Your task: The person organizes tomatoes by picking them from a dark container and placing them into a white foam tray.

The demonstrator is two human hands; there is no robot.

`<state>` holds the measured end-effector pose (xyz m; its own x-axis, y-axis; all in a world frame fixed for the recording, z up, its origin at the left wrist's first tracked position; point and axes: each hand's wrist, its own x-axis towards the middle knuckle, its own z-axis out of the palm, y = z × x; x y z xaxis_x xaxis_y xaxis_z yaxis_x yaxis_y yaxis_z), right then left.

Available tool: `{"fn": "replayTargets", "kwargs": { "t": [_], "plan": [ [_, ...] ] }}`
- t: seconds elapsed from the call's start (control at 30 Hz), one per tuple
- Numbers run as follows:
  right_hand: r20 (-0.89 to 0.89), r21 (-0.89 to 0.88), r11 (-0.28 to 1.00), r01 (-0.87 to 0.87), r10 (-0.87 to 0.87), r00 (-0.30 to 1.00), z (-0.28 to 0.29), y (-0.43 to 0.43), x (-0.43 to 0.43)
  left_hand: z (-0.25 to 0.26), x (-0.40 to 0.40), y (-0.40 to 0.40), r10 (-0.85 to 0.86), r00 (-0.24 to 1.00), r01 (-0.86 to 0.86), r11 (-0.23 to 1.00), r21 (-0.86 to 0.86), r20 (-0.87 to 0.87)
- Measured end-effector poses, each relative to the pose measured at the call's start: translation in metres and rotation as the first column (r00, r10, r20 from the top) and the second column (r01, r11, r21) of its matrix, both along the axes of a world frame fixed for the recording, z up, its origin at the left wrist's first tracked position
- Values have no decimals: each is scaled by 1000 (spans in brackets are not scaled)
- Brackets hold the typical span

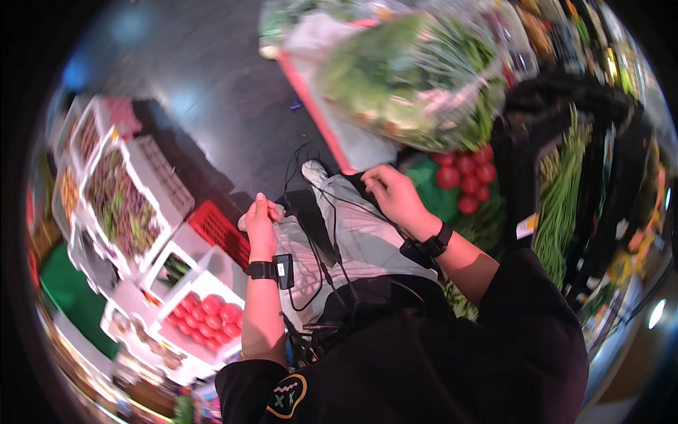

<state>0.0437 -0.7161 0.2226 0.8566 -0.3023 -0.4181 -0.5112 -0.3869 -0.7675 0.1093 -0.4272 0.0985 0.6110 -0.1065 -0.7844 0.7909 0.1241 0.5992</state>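
My left hand hangs in front of my left leg, thumb extended and fingers loosely bent. Nothing shows in its grasp. Close on its left side is a red plastic crate. My right hand is held over my right thigh, its fingers half curled, and I see nothing in it. Just beyond it lies the red-edged corner of a white produce stand. A large clear plastic bag of leafy greens rests there. Tomatoes sit to the right of that hand.
On the left stand white foam boxes, one with mixed purple and green produce, another with tomatoes. Long green beans fill a dark display at right. Dark floor stretches ahead. Black cables hang before my legs.
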Motion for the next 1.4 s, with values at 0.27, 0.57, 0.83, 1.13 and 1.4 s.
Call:
{"fn": "replayTargets", "kwargs": {
  "t": [0.27,0.57,0.83,1.13,1.4],
  "plan": [
    [-42,-728,606,320,-505,862,-56,-124,-157,17,8,-130,-453,890,453,891,0,58],
    [-217,-779,559,285,-666,714,-82,-153,-152,74,-14,-226,-708,699,694,638,-334,100],
    [-34,-334,753,567,-611,791,-29,-142,-172,92,-70,-298,-782,568,799,450,-399,256],
    [-55,-243,772,587,-615,787,-23,-162,-160,81,-61,-286,-769,638,611,475,-633,39],
    [-65,-592,719,365,-494,867,-133,-173,-129,77,-19,-181,-573,818,447,585,-676,46]
  ]
}}
